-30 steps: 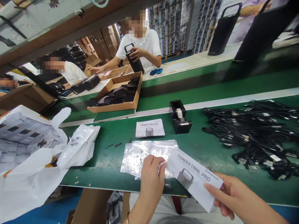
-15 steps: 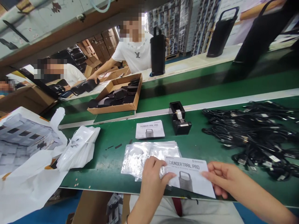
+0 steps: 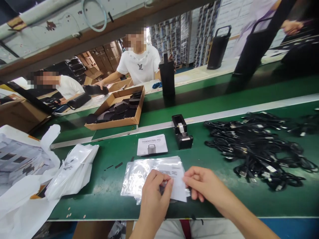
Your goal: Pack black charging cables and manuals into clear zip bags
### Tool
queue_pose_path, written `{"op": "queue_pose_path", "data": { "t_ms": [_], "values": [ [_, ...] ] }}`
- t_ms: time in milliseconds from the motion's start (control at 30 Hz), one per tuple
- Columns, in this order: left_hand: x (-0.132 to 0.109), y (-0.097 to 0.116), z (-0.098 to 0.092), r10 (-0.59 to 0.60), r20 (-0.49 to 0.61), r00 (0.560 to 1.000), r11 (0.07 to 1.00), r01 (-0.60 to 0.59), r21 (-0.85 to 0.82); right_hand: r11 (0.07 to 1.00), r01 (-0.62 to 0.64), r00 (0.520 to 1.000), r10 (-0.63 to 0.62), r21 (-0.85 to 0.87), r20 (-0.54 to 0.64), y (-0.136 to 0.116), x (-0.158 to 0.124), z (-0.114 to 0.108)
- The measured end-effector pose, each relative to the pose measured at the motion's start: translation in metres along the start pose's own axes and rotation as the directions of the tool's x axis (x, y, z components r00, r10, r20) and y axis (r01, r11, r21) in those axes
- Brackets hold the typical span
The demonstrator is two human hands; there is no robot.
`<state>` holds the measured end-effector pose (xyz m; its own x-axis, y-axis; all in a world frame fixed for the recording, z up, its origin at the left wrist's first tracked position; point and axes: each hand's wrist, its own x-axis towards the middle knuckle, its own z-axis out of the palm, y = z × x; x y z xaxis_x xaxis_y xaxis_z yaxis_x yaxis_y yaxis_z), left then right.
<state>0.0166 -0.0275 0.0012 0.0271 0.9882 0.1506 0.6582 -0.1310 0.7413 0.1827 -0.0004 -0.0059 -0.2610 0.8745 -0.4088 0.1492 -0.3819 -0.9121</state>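
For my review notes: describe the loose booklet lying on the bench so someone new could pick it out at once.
On the green bench, look just left of the black tape dispenser and beyond the stack of clear plastic bags under the left hand and right hand. The booklet lies flat and untouched, white, its cover printed THUNDERTRAIL PRO above a small grey device picture.
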Motion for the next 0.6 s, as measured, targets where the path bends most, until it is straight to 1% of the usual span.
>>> {"op": "queue_pose_path", "data": {
  "t_ms": [67,133,167,200,233,267,300,333,367,400,433,467,500,533,600],
  "values": [
    [0.003,0.002,0.001,0.011,0.005,1.0,0.997,-0.01,-0.079,0.998,0.051,0.999,-0.051,-0.034,-0.009,-0.003,0.012,0.021],
    [0.006,0.003,0.002,0.038,-0.016,0.999,0.991,-0.04,-0.129,0.991,0.096,0.995,-0.097,-0.09,-0.002,-0.005,0.021,0.038],
    [0.007,0.003,0.002,0.05,-0.031,0.998,0.989,-0.054,-0.139,0.984,0.122,0.992,-0.123,-0.132,0.005,-0.007,0.024,0.042],
    [0.008,0.002,0.002,0.056,-0.047,0.997,0.988,-0.062,-0.14,0.971,0.151,0.988,-0.152,-0.185,0.009,-0.009,0.025,0.041],
    [0.009,0.002,0.002,0.055,-0.059,0.997,0.99,-0.063,-0.13,0.952,0.18,0.983,-0.186,-0.248,0.0,-0.012,0.025,0.034],
    [0.009,0.0,0.003,0.049,-0.066,0.997,0.993,-0.055,-0.107,0.925,0.205,0.974,-0.226,-0.32,-0.03,-0.015,0.024,0.022],
    [0.009,-0.001,0.003,0.037,-0.066,0.997,0.996,-0.042,-0.074,0.891,0.218,0.96,-0.27,-0.398,-0.076,-0.018,0.022,0.005],
    [0.008,-0.003,0.004,0.026,-0.059,0.998,0.999,-0.028,-0.032,0.849,0.213,0.933,-0.324,-0.483,-0.158,-0.021,0.02,-0.016],
    [0.007,-0.006,0.005,0.021,-0.044,0.999,1.0,-0.02,0.016,0.805,0.179,0.889,-0.379,-0.566,-0.258,-0.022,0.017,-0.04],
    [0.006,-0.009,0.007,0.022,-0.021,1.0,0.998,-0.021,0.062,0.763,0.119,0.832,-0.426,-0.635,-0.355,-0.023,0.015,-0.064],
    [0.004,-0.011,0.009,0.027,0.002,1.0,0.994,-0.027,0.104,0.725,0.057,0.781,-0.461,-0.686,-0.421,-0.022,0.013,-0.088],
    [0.003,-0.014,0.012,0.033,0.022,0.999,0.99,-0.036,0.139,0.689,0.008,0.747,-0.485,-0.724,-0.454,-0.02,0.011,-0.108],
    [0.002,-0.015,0.013,0.038,0.036,0.999,0.985,-0.044,0.167,0.655,-0.025,0.729,-0.505,-0.755,-0.462,-0.017,0.01,-0.125],
    [0.001,-0.016,0.014,0.041,0.044,0.998,0.98,-0.049,0.191,0.608,-0.046,0.73,-0.521,-0.793,-0.442,-0.013,0.008,-0.137],
    [0.001,-0.016,0.014,0.03,0.051,0.998,0.973,-0.041,0.225,0.442,-0.08,0.748,-0.566,-0.893,-0.347,-0.006,0.003,-0.149]
  ]
}}
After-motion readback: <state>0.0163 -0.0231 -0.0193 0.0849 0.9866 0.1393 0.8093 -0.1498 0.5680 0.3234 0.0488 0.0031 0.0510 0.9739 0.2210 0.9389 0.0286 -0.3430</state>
